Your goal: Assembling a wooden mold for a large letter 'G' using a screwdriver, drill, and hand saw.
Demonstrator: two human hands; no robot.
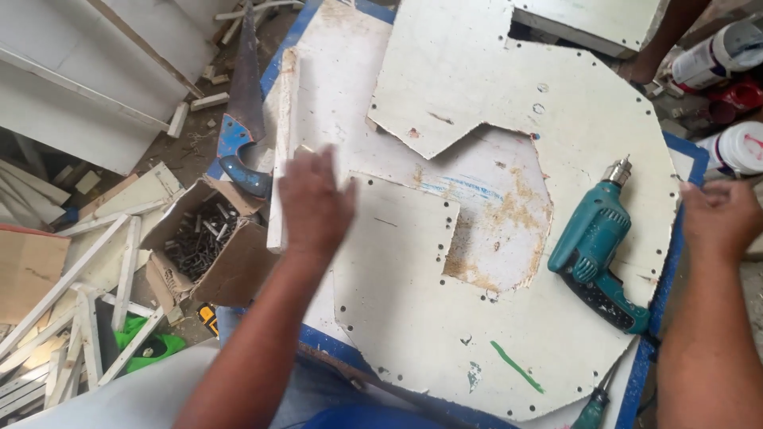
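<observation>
Both hands (315, 202) open above board (445, 318)

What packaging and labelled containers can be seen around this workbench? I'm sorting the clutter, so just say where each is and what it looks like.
Cardboard box: left of the bench, by the left hand; brown, open, flaps torn, full of dark screws.
Labelled can: top right corner, lying tilted; white cylinder with a dark band on its label.
White tub: right edge, above the right hand; round, white, red marks on its side.
</observation>
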